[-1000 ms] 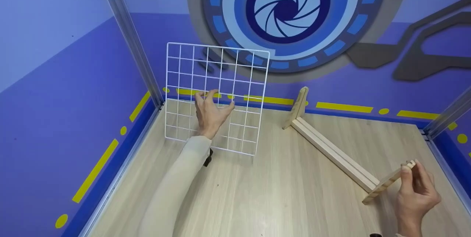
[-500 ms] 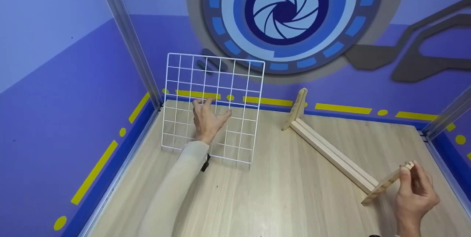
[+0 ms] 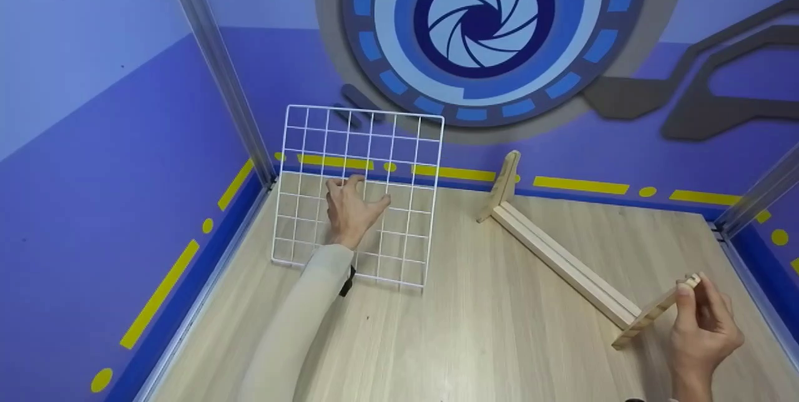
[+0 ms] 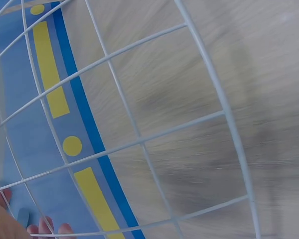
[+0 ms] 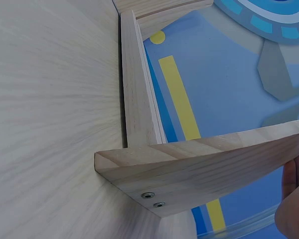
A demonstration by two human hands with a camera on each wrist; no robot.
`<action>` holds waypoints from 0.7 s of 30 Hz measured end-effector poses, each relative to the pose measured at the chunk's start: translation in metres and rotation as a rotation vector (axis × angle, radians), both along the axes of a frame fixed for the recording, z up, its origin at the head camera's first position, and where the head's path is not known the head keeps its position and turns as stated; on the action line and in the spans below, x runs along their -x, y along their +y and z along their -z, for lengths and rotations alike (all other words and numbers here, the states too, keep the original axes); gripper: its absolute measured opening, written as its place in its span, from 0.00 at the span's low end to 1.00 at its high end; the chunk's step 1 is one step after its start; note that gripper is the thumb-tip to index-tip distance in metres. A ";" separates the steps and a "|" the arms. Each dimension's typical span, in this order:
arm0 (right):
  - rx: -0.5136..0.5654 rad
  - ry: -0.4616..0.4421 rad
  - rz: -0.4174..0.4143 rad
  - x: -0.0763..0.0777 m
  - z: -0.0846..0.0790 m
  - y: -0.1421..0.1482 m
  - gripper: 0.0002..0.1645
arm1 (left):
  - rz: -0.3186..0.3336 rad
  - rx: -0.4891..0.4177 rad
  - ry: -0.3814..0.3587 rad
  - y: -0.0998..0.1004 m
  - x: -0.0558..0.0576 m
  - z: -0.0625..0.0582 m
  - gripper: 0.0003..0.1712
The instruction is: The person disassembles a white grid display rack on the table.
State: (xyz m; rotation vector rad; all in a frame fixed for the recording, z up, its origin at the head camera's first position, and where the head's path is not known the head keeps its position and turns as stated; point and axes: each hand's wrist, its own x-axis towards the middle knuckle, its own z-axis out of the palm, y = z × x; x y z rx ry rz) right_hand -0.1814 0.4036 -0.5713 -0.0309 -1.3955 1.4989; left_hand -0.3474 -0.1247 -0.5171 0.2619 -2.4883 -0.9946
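My left hand (image 3: 351,211) grips a white wire grid panel (image 3: 433,202) near its middle, with thumb and fingers spread across several openings. The panel stands steeply over the table at the left, its lower edge close to the tabletop. In the left wrist view the wires (image 4: 141,142) cross the frame, and only parts of the fingers (image 4: 2,219) show. At the right, my right hand (image 3: 705,333) pinches the upper end of a board (image 3: 649,316), one end piece of a wooden stand. A grooved crossbar (image 3: 562,261) joins it to the far end board (image 3: 501,186).
The pale wood-grain tabletop (image 3: 474,327) meets blue printed walls (image 3: 262,77) at the back and sides. A metal post (image 3: 215,58) rises at the back left corner. Two screw heads (image 5: 148,195) show on the near end board in the right wrist view.
The grid panel has come down and slightly toward me in my left hand, its lower edge now nearer the tabletop. My right hand and the wooden stand stay where they were.
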 end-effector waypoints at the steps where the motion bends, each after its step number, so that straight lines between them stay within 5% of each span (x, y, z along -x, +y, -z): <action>1: 0.022 0.023 -0.017 0.000 -0.002 -0.002 0.21 | 0.000 -0.003 -0.014 0.000 0.000 0.001 0.41; 21: 0.059 0.029 -0.039 -0.001 -0.004 -0.005 0.21 | -0.008 0.005 -0.165 -0.002 0.003 0.014 0.43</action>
